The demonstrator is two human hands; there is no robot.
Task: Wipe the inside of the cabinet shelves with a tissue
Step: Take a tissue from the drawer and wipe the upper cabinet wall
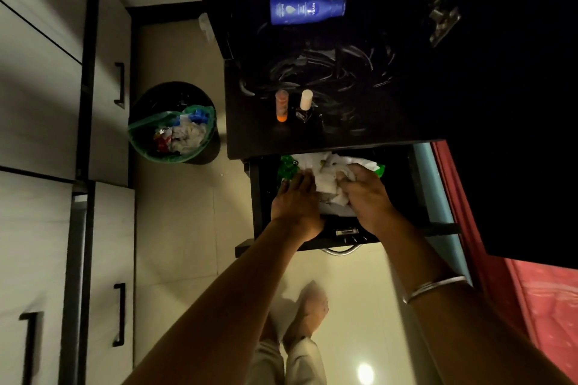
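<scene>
Two hands are working in one open dark drawer (406,184).

Right hand (366,197) is gripping a crumpled white tissue (328,187) with curled fingers; left hand (295,200) is pressing straight fingers beside it, on one green packet (287,167). Three containers are sitting on the dark cabinet top (359,131): one blue bottle (306,9), one orange tube (281,105), one white-capped bottle (306,105). One lined bin (173,122) is standing on the floor nearby.

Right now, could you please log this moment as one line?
left hand: pressing green packet | right hand: gripping white tissue | site: open drawer
</scene>
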